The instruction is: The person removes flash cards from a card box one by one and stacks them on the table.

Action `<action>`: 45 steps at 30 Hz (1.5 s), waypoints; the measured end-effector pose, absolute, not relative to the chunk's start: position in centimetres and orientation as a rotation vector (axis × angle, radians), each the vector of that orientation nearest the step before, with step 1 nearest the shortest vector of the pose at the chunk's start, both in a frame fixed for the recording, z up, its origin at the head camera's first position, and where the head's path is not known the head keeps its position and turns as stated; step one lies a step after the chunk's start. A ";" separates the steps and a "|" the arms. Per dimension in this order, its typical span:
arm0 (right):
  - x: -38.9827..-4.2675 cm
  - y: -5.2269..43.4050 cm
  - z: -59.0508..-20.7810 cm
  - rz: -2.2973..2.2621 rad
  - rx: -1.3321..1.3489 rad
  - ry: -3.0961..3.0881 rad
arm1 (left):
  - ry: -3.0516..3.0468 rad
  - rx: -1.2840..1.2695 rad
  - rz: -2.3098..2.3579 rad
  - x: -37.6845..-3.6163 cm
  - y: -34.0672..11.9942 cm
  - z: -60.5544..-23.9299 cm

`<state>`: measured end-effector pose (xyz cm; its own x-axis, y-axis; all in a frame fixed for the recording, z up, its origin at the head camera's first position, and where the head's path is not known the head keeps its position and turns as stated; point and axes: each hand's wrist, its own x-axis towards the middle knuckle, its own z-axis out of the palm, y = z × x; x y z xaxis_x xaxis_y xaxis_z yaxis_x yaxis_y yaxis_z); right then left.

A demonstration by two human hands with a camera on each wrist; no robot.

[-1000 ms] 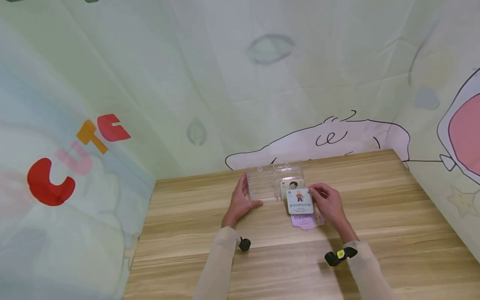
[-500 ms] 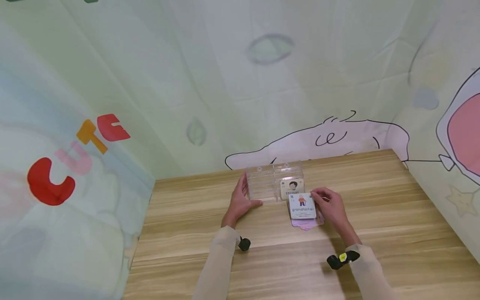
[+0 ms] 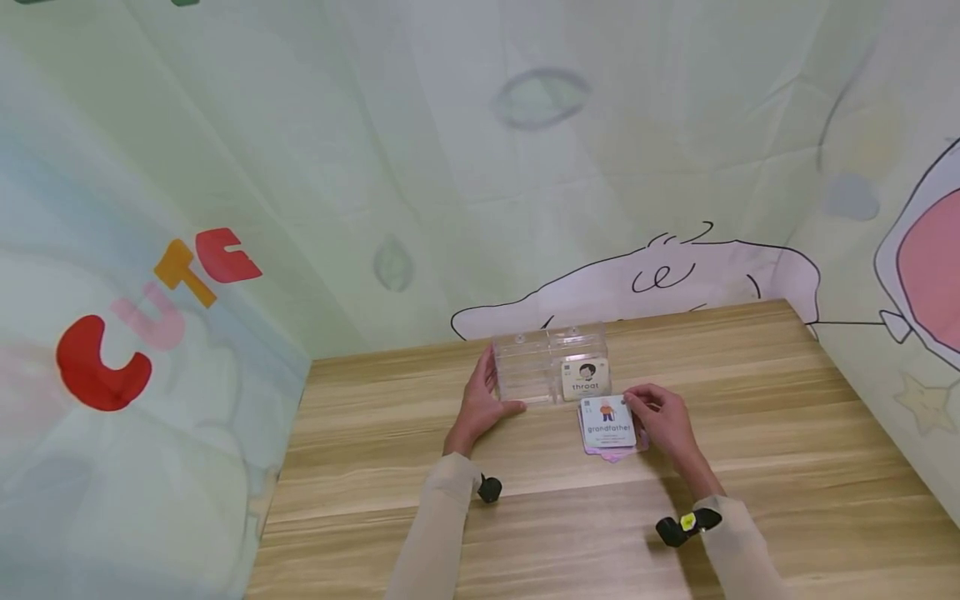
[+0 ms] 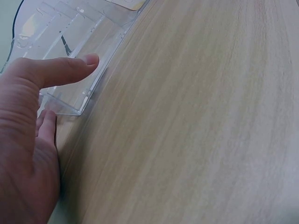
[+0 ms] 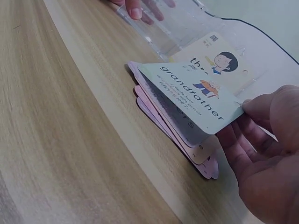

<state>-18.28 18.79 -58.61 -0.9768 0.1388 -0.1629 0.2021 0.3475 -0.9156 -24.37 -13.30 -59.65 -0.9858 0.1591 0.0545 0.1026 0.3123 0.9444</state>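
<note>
Right wrist view: right hand pinches the near right corner of the "grandfather" card, thumb on top, fingers curled beneath. Card is tilted, left edge low over the fanned card stack, right edge lifted. In the head view this sits lower centre of the frame, just in front of the clear box. Step in hand, as I judge it: laying the card on the stack. Best done by lowering the held corner flat, squaring edges with the cards beneath, letting go only once it rests, so the loose fan does not slide further.

Left wrist view: left hand has straight, relaxed fingers, thumb lying along the front wall of the clear box at upper left of the frame, palm on the counter. It steadies the box and grips nothing.

Materials: cards are thin, smooth laminated card, rounded corners, slightly flexing; top one pale with printed figure and black text, lower ones lilac-pink. Box is hard transparent plastic, rectangular, with inner dividers, glossy with glare. A "throat" card stands in its right compartment, facing the person. Counter is matte light wood-grain laminate, streaks running across. Black wrist cameras sit on both beige sleeves.
</note>
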 end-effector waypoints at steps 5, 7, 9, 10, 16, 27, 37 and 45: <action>-18.2 18.8 -58.6 -1.688 0.312 2.563 | 2.502 0.246 1.792 -24.4 -13.3 -59.7; -18.2 18.9 -58.7 -1.670 0.298 2.579 | 2.503 0.244 1.792 -24.4 -13.3 -59.7; -18.1 18.9 -58.8 -1.649 0.287 2.597 | 2.502 0.243 1.794 -24.3 -13.3 -59.8; -18.1 18.9 -58.8 -1.643 0.280 2.604 | 2.502 0.242 1.793 -24.4 -13.3 -59.8; -18.2 18.9 -59.0 -1.602 0.256 2.633 | 2.501 0.246 1.807 -24.4 -13.3 -59.8; -18.2 18.9 -58.3 -1.555 0.273 2.642 | 2.488 0.266 1.821 -23.9 -13.2 -58.7; -18.3 19.0 -58.5 -1.543 0.266 2.636 | 2.505 0.234 1.794 -24.5 -13.3 -60.0; -18.3 19.1 -58.4 -1.539 0.294 2.632 | 2.510 0.230 1.786 -24.5 -13.2 -60.0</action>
<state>-18.33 19.15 -58.41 -0.9786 0.1252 -0.1631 0.2036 0.4774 -0.8548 -24.51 -13.25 -60.00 -0.9875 0.1512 0.0434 0.0906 0.3208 0.9428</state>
